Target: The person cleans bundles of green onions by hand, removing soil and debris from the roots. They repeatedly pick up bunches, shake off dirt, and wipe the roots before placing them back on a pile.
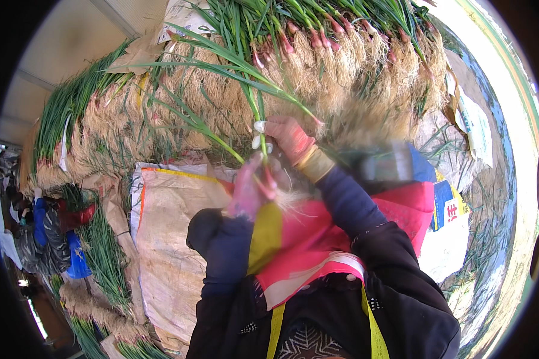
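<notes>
My left hand [245,186], in a pinkish glove and blurred, is closed around green garlic plants [270,184], whose reddish bulbs and pale roots poke out over my lap. My right hand [289,134], in an orange-red glove with white fingertips, pinches a green stem just above the left hand. Another garlic stem [222,144] slants from the upper left into the left hand. Close by the right hand's knuckles is the rooted end of a garlic plant [303,107] with long leaves; whether it is held cannot be told. Across my lap spreads a pink and yellow apron [314,224].
A long heap of garlic plants [337,63], roots towards me, runs across the front. A woven sack [175,238] lies at my left. Beyond it are more garlic bundles [105,256] and another person [42,233]. Printed sacks [447,242] lie at right, near a blurred grey thing [384,164].
</notes>
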`<action>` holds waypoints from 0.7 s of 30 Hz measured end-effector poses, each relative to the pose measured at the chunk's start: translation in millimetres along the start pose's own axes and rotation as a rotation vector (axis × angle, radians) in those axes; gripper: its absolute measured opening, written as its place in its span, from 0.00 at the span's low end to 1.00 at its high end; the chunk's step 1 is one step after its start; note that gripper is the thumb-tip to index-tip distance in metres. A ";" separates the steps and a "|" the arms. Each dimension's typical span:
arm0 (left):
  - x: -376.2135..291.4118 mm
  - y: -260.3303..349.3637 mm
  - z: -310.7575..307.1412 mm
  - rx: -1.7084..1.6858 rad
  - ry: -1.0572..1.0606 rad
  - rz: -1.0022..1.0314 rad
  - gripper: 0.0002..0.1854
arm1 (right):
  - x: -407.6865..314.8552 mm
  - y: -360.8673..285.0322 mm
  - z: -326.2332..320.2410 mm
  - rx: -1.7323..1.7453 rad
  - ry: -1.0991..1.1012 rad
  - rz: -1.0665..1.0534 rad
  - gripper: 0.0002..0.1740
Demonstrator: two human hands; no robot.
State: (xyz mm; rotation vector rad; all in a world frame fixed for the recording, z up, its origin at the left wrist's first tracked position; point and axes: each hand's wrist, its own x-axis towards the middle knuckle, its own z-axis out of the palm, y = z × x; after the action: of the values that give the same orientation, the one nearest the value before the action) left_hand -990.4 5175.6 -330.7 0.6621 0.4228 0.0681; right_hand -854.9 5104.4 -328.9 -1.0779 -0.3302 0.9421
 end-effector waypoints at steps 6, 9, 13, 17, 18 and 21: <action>7.4 -9.2 10.7 0.165 0.115 -0.067 0.16 | 4.4 13.8 -15.4 -1.445 0.003 -0.732 0.12; 13.2 -11.6 11.3 0.653 0.035 0.202 0.18 | 2.4 12.6 -23.2 -1.535 0.176 -0.443 0.11; 14.6 -10.6 3.8 0.473 0.105 -0.038 0.21 | -34.9 -12.2 -43.2 -1.895 -0.235 0.178 0.14; 21.8 -16.1 2.3 0.291 0.124 -0.059 0.23 | -55.2 -43.7 -58.7 -1.461 0.399 0.025 0.30; 23.8 -16.5 4.0 0.314 0.140 -0.065 0.23 | -44.0 -46.4 -56.8 -1.513 0.499 -0.147 0.31; 23.1 -11.4 11.6 0.395 0.137 -0.041 0.24 | 1.8 -41.6 -55.3 -1.559 0.458 0.007 0.28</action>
State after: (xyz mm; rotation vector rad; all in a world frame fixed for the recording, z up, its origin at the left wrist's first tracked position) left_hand -965.4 5164.4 -337.8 1.0408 0.5889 -0.0106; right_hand -797.7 5066.5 -319.6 -2.6419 -0.6983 0.2584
